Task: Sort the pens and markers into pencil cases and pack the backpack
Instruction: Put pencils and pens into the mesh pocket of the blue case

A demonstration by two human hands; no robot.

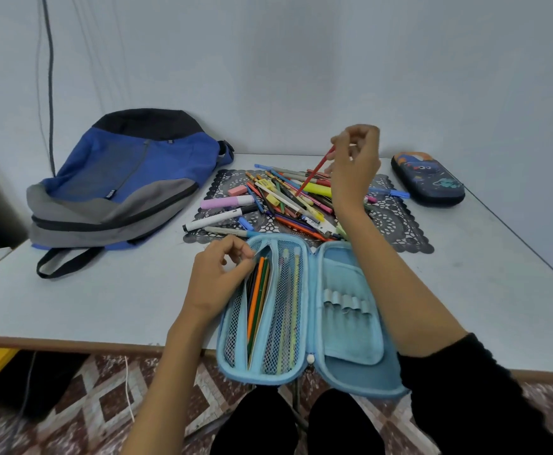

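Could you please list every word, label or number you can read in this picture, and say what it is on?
Nothing can be read for certain.
Small label on the backpack: white marks, too blurred.
Print on the white marker and on pens in the pile: too small.
On the dark pencil case: cartoon pictures, no words visible.

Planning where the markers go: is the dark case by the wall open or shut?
Shut. The dark case lies flat with both halves together; nothing inside shows.
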